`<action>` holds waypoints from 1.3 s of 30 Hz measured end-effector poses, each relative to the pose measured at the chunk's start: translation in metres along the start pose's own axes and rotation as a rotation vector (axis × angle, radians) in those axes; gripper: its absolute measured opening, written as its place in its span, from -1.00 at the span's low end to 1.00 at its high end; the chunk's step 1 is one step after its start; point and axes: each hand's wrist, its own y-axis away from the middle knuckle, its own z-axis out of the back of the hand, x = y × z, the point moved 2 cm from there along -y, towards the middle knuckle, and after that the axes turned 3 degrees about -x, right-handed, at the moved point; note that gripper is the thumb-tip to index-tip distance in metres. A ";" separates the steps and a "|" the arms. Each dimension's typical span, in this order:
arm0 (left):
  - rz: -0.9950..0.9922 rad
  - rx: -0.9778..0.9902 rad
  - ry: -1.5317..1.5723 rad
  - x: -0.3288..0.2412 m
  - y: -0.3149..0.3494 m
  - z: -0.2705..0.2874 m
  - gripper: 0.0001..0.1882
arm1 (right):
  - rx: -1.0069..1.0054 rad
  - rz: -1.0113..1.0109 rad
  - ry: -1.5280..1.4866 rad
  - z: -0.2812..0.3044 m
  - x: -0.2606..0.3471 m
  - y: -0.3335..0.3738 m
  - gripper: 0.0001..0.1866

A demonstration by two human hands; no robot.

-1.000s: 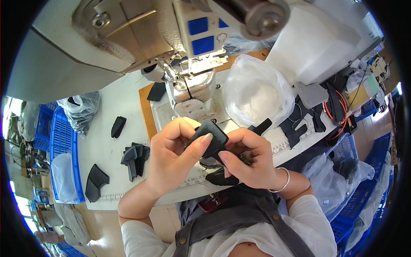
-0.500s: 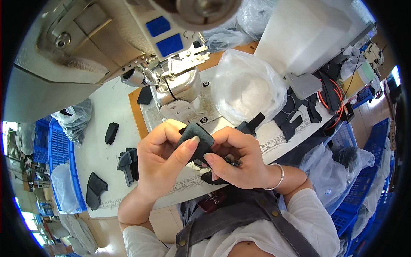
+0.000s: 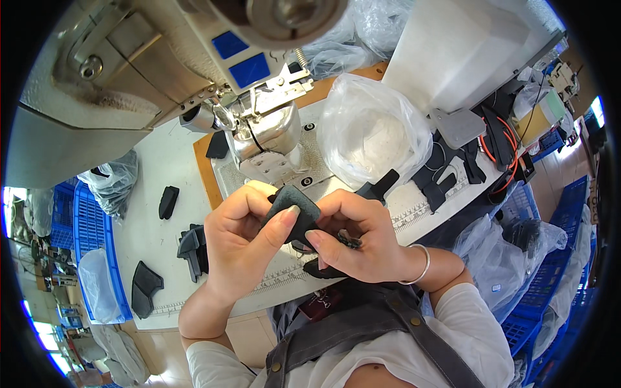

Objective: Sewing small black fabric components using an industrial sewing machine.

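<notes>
Close in front of the sewing machine, both my hands grip a small dark padded fabric piece above the table's near edge. My left hand pinches it with the thumb flat on its face and the fingers behind. On its right lower edge my right hand is closed, thumb and fingertips pressed together. A small dark thing shows under the right fingers; its kind is unclear. Below that hand, a black piece lies at the table edge, partly covered.
Several dark fabric pieces lie on the left of the white table. A clear plastic bag stands right of the machine, near black straps. Blue crates flank the table, and a ruler strip runs along its front.
Almost nothing differs. The machine appears shifted slightly left in view, and both hands keep hold of the fabric piece with barely any movement.
</notes>
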 end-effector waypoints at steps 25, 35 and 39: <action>0.204 0.030 0.005 -0.017 0.002 -0.001 -0.85 | -0.010 0.375 0.496 0.018 0.020 -0.018 -0.89; 0.207 -0.089 -0.166 -0.031 -0.034 0.037 -0.87 | 0.025 0.028 0.255 -0.004 0.023 -0.060 -0.82; 0.279 -0.140 -0.022 -0.038 -0.051 0.046 -0.87 | -0.005 -0.153 0.067 -0.014 0.026 -0.071 -0.78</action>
